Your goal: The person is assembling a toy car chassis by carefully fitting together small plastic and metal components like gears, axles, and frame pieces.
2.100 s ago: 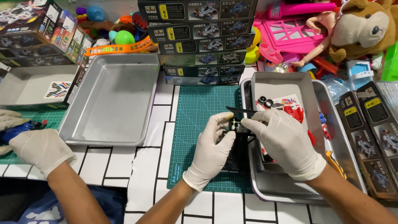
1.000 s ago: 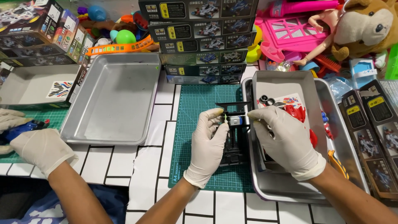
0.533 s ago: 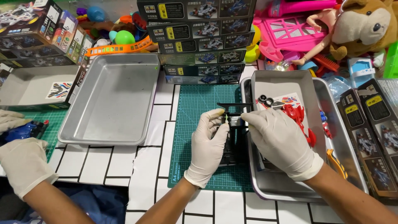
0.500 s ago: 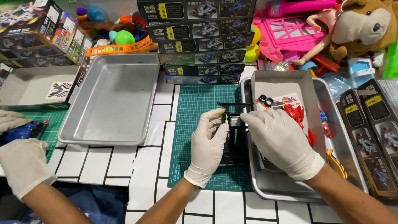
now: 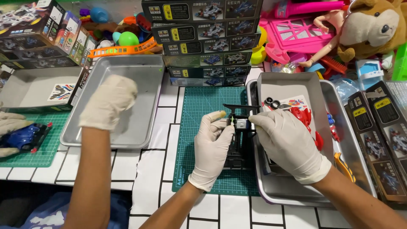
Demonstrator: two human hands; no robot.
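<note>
A black toy car chassis (image 5: 238,149) lies on the green cutting mat (image 5: 199,127), half over the rim of the right metal tray (image 5: 339,127). Both my hands wear white gloves. My left hand (image 5: 212,144) grips the chassis's left side, thumb and finger pinched on a small pale piece at its top. From the right, my right hand (image 5: 288,144) closes on the chassis by a small grey part (image 5: 241,124). A thin black strip (image 5: 239,106) sticks out just beyond my fingers.
A co-worker's gloved hand (image 5: 108,99) hovers over the empty metal tray (image 5: 140,127); another gloved hand (image 5: 9,123) holds a blue toy car (image 5: 23,138) at far left. Stacked toy car boxes (image 5: 203,42), red parts (image 5: 303,116), an open box (image 5: 29,91) and a plush dog (image 5: 369,25) surround the mat.
The co-worker's gloved hand rose from the lower left corner to above the empty tray. My hands stayed on the chassis with only small shifts.
</note>
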